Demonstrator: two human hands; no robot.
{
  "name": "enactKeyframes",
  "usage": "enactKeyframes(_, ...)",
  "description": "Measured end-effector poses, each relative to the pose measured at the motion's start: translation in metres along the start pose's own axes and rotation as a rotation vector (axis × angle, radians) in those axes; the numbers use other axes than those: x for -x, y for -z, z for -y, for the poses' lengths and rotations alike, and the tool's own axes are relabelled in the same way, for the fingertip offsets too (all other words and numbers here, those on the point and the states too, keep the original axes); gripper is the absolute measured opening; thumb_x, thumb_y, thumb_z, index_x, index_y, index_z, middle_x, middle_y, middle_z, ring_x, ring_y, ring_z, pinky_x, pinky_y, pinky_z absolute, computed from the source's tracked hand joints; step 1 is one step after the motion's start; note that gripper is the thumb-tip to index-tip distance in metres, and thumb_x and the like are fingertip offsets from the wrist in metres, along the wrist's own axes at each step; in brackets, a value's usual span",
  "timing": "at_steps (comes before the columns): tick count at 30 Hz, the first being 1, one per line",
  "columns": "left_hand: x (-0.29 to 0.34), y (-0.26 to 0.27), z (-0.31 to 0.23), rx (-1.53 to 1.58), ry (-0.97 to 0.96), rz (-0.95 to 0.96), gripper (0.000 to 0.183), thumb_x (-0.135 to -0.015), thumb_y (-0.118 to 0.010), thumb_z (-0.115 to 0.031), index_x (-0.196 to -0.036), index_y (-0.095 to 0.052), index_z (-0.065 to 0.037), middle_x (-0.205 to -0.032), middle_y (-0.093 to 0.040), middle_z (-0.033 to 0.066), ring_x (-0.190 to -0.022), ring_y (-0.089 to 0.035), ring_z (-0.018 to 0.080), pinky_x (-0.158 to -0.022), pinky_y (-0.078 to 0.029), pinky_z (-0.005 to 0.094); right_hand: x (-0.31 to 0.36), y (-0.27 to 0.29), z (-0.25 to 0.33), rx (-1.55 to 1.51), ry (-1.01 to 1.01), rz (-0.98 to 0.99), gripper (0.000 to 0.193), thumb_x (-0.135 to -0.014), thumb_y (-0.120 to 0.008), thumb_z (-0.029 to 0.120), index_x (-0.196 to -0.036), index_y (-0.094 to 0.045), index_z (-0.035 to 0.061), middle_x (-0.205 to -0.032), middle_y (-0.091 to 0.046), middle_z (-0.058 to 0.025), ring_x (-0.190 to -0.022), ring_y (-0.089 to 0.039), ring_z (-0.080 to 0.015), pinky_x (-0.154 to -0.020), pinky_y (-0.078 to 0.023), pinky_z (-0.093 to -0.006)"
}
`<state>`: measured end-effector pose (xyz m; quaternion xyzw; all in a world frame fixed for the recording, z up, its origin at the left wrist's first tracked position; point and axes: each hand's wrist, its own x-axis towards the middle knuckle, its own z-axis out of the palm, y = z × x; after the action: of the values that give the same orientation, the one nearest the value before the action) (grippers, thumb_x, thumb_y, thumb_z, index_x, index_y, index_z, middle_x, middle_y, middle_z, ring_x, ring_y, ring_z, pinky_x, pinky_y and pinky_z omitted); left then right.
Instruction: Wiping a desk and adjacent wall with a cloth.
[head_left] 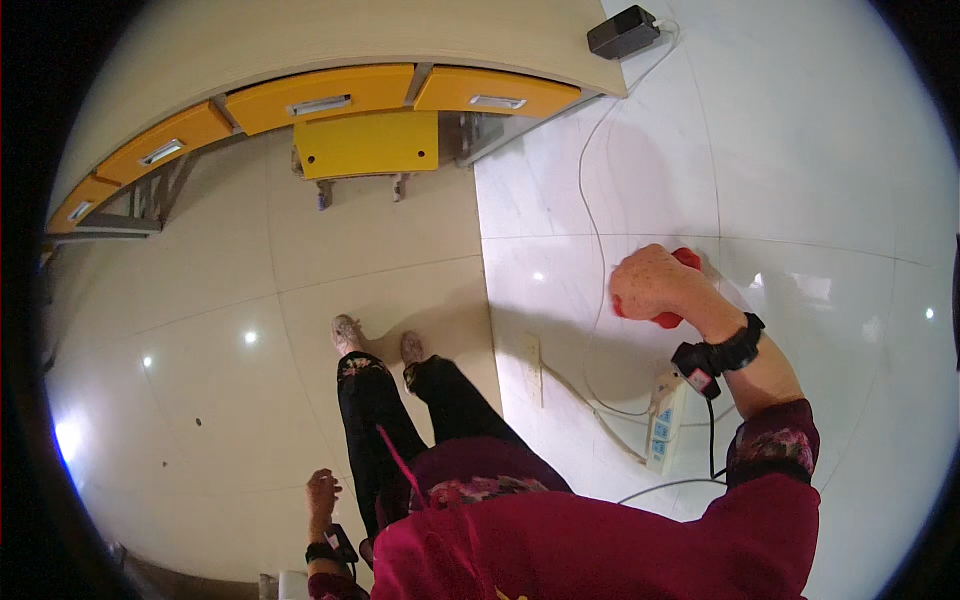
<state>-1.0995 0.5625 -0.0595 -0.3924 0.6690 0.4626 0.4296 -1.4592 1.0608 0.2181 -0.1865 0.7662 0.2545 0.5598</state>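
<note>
My right hand [655,283] is closed around a red cloth [688,258] and presses it on the glossy white tiled wall [800,210]. Most of the cloth is hidden under the hand; only bits of red stick out at its edges. A thin white cable [584,170] runs along the wall just left of that hand. Low on the left, my left hand [322,492] hangs beside my leg with loosely bent fingers a little apart. Nothing shows in it. Both wrists wear black straps with small devices.
A long desk [400,35] with orange drawers [320,100] stands ahead, a yellow stool [368,145] under it. A black power adapter [624,33] sits at its right corner. Below my right forearm are a power strip [660,430] and a wall socket [534,370], with cords between them.
</note>
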Motion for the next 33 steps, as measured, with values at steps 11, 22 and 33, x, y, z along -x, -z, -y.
enactKeyframes(11, 0.019, -0.008, -0.035, 0.185, 0.064, -0.088, 0.026, -0.085, -0.041, -0.022, -0.104, -0.048, -0.006, -0.08, -0.056, 0.005, -0.068, -0.058, 0.0141, -0.053, -0.043, 0.0259, -0.277, -0.116, 0.054, 0.076, -0.151, -0.309, 0.023, -0.076, -0.046, 0.018, -0.085, -0.064, 0.0075, -0.09, -0.061, -0.01, -0.091, -0.051, -0.0268, -0.073, -0.039, -0.0495)
enactKeyframes(22, 0.04, -0.039, 0.015, 0.165, 0.311, 0.064, 0.023, -0.085, -0.04, -0.015, -0.103, -0.049, -0.004, -0.075, -0.057, 0.0095, -0.06, -0.06, 0.0178, -0.046, -0.044, 0.026, -0.342, -0.09, -0.081, 0.633, -0.532, -0.492, 0.031, -0.08, -0.037, 0.017, -0.101, -0.055, 0.0023, -0.106, -0.052, -0.012, -0.102, -0.042, -0.0295, -0.081, -0.033, -0.0453)
enactKeyframes(33, 0.029, -0.018, 0.003, 0.156, 0.381, -0.044, 0.021, -0.084, -0.04, -0.013, -0.101, -0.049, -0.005, -0.078, -0.057, 0.008, -0.064, -0.059, 0.0162, -0.047, -0.042, 0.0255, -0.315, -0.199, 0.021, 0.392, -0.22, -0.115, 0.033, -0.079, -0.041, 0.019, -0.103, -0.057, 0.0045, -0.112, -0.049, -0.0117, -0.104, -0.041, -0.0283, -0.09, -0.025, -0.0497)
